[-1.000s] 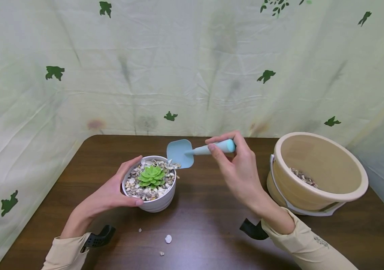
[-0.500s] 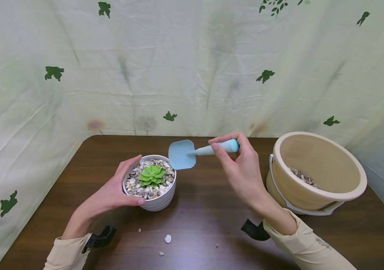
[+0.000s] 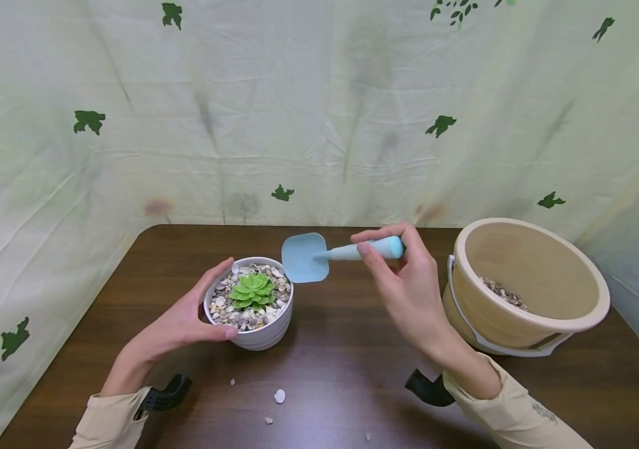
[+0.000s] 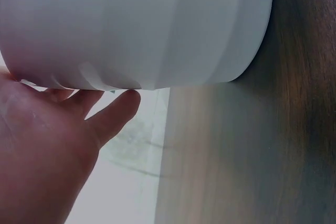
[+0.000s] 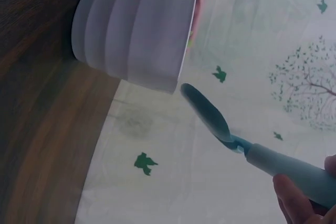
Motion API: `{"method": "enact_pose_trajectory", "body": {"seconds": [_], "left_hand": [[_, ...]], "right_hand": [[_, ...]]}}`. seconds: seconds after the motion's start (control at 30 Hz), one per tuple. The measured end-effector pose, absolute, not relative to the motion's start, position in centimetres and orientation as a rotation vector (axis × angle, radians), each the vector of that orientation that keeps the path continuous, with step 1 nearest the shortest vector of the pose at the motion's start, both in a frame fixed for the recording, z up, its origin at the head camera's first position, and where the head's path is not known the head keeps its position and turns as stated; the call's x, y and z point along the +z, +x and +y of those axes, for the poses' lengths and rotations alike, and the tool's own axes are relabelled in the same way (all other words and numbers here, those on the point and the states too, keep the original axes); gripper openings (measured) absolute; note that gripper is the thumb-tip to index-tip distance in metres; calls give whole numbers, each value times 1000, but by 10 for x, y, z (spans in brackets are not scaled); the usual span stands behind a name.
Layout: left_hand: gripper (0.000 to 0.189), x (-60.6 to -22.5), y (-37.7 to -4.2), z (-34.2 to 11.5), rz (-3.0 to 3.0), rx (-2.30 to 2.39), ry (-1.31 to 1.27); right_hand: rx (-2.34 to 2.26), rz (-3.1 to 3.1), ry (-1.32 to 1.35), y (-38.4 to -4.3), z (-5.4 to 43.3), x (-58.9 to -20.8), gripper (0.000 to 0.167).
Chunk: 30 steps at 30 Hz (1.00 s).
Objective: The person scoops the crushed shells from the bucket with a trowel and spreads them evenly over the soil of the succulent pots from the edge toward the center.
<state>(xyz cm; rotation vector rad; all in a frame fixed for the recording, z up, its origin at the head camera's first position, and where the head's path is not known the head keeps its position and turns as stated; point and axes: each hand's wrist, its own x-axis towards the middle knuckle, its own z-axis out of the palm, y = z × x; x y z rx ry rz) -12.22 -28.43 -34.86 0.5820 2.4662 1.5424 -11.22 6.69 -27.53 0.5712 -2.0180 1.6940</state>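
Observation:
A white flower pot (image 3: pixel 265 337) stands upright on the table, filled with small shells (image 3: pixel 249 321) around a green succulent (image 3: pixel 253 291). My left hand (image 3: pixel 184 321) holds the pot from the left, thumb at the near rim and fingers on the far side. The ridged pot wall (image 4: pixel 142 24) fills the top of the left wrist view. In my right hand (image 3: pixel 409 287) is a light blue trowel (image 3: pixel 305 257), pinched by its handle. Its bare blade overlaps the pot's right rim in the head view. In the right wrist view the blade (image 5: pixel 207 111) tips toward the rim.
A beige bucket (image 3: pixel 532 327) with shells at its bottom and a grey handle stands at the right. Several loose shells, including a white one (image 3: pixel 279 396), lie on the brown table (image 3: pixel 330 362) in front. A leaf-patterned curtain (image 3: pixel 319 112) hangs behind.
Shells that lay at the trowel's edge a second ago are gone from it. The trowel and right hand have shifted slightly right. A small shell bit appeared on the table and moved nearer the front.

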Motion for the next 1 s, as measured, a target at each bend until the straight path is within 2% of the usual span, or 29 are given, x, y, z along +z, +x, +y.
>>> {"method": "enact_pose_trajectory", "body": {"seconds": [0.4,0.73,1.0], "left_hand": [[102,-351,-123,-285,2463,1559,572],[102,-352,-123,-287,2453,1567,552],[102,-351,-124,-285,2441,1574,562]], "right_hand": [[2193,-1753,402,-125,96,-278,23],[2392,-1561,352,-121,136,-254,20],[2362,-1359,421,-121,175,-233,37]]}}
